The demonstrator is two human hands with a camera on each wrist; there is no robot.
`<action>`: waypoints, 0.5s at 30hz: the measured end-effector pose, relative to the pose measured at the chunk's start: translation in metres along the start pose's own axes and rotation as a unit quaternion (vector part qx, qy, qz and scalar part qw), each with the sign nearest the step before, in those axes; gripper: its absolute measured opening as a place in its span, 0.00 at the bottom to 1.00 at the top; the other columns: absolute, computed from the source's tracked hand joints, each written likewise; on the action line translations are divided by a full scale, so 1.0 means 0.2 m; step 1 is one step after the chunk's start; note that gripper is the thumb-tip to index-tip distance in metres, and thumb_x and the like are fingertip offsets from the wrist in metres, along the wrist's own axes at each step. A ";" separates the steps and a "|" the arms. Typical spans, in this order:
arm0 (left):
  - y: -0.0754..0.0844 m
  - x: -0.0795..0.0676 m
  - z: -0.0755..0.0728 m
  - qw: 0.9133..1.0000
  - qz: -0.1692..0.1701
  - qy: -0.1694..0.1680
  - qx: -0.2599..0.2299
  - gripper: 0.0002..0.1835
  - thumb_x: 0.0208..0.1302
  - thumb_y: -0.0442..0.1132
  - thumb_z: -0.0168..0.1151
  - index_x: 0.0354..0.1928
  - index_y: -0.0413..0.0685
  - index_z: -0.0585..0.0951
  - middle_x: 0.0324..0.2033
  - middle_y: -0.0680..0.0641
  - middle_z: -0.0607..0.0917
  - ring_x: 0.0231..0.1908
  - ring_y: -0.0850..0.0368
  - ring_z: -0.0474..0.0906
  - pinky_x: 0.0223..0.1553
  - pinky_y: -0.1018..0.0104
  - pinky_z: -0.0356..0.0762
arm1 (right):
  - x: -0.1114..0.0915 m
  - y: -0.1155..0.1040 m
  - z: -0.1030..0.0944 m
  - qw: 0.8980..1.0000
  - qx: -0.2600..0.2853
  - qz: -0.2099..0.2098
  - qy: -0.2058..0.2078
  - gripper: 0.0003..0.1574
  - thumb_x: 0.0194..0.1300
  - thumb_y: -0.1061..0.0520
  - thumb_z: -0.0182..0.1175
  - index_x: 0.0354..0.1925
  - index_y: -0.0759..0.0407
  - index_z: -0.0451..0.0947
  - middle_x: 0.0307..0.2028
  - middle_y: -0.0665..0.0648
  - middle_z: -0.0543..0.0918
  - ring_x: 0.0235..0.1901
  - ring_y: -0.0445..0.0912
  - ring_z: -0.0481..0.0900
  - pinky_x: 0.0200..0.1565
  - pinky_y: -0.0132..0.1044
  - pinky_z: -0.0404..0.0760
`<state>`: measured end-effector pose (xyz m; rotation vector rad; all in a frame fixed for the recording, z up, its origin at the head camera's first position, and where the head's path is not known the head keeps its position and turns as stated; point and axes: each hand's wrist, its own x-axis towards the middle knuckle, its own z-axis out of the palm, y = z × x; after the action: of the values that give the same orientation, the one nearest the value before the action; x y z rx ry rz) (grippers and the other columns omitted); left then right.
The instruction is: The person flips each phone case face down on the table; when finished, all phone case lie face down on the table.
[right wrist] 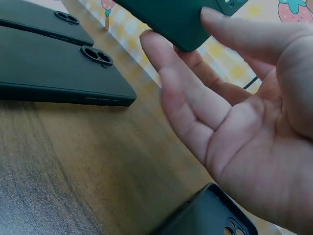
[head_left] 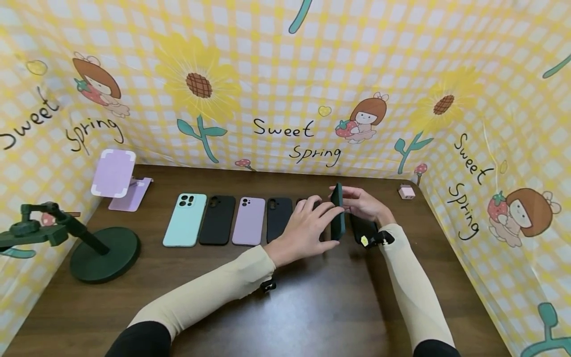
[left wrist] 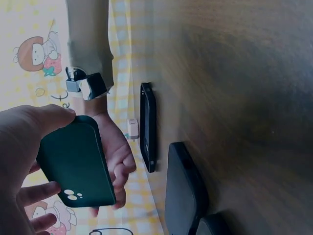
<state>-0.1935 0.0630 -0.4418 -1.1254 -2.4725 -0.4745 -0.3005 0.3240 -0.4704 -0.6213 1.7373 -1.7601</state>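
Note:
A dark green phone case (head_left: 337, 213) stands on edge in the air above the table, held between both hands. My left hand (head_left: 303, 228) grips its edges, thumb on one side and fingers on the other; the case's camera holes show in the left wrist view. My right hand (head_left: 363, 203) is at the far side of the case, its thumb (right wrist: 217, 19) and fingers pinching it near the camera end. Under the right hand lies a black phone case (head_left: 363, 227), its hollow side up. Another dark case is mostly hidden behind my left hand.
Left of my hands a row holds a mint case (head_left: 185, 220), a black case (head_left: 217, 220), a lilac case (head_left: 248, 221) and a dark blue-black case (head_left: 279, 218). A purple stand (head_left: 113, 173) and a green round-based stand (head_left: 104, 255) are at left; a pink charger (head_left: 406, 192) at back right.

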 end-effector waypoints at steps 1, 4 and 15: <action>0.00 0.00 0.00 1.000 0.001 0.003 0.004 0.42 0.59 0.65 0.70 0.72 0.57 0.71 0.66 0.50 0.78 0.66 0.45 0.69 0.64 0.49 0.68 | 0.00 0.00 0.00 1.000 -0.002 0.003 0.004 0.25 0.80 0.62 0.49 0.68 0.43 0.74 0.62 0.58 0.80 0.51 0.42 0.85 0.51 0.37 0.84; 0.00 -0.01 0.01 1.000 0.005 0.017 0.017 0.42 0.58 0.67 0.71 0.70 0.55 0.73 0.64 0.51 0.80 0.63 0.47 0.71 0.62 0.52 0.71 | -0.01 0.00 0.00 1.000 -0.007 0.011 0.012 0.26 0.79 0.64 0.50 0.68 0.46 0.75 0.55 0.54 0.85 0.42 0.41 0.83 0.43 0.34 0.82; -0.02 -0.03 0.04 0.999 -0.009 0.021 0.024 0.43 0.59 0.68 0.70 0.71 0.53 0.75 0.60 0.51 0.83 0.57 0.53 0.78 0.54 0.58 0.76 | -0.04 -0.05 -0.03 0.990 -0.081 0.066 0.092 0.29 0.77 0.62 0.56 0.72 0.67 0.69 0.41 0.49 0.92 0.38 0.42 0.90 0.31 0.30 0.75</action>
<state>-0.1940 0.0605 -0.4530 -1.0652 -2.4463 -0.4357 -0.2988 0.3342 -0.4599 -0.4082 2.0142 -1.6399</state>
